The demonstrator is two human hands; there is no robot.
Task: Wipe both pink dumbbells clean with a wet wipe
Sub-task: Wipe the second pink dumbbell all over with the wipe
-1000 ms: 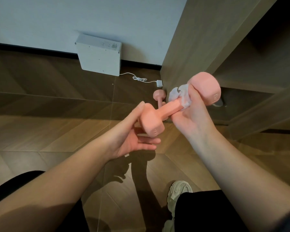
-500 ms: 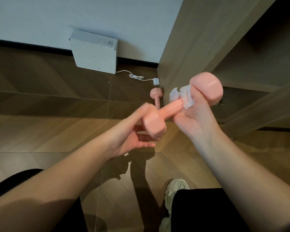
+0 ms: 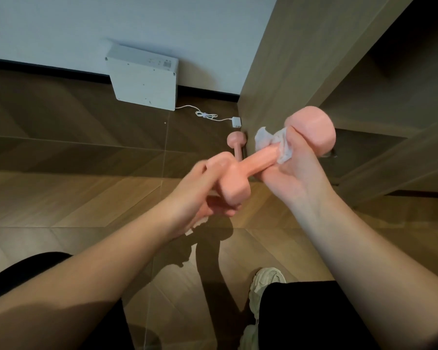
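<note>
Dumbbell [image 3: 249, 168] midair | right fingers [image 3: 294, 140] pinch wipe [image 3: 264, 137] on handle [image 3: 262, 159] | left fingers [image 3: 219, 164] grip head [image 3: 234, 192] (blurred)

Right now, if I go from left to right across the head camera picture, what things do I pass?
White box → coiled white cord → pink dumbbell on the floor → wet wipe.

Left hand [image 3: 195, 198] and right hand [image 3: 299, 178] are both bare, and the forearms [image 3: 111, 286] are bare too, right out to the edge of view. Below them come black trousers [image 3: 301, 317], plain dark fabric on both legs. And down there one shoe [image 3: 263, 284] peeks out: a chunky off-white trainer with layered mesh panels and a thick pale sole.
</note>
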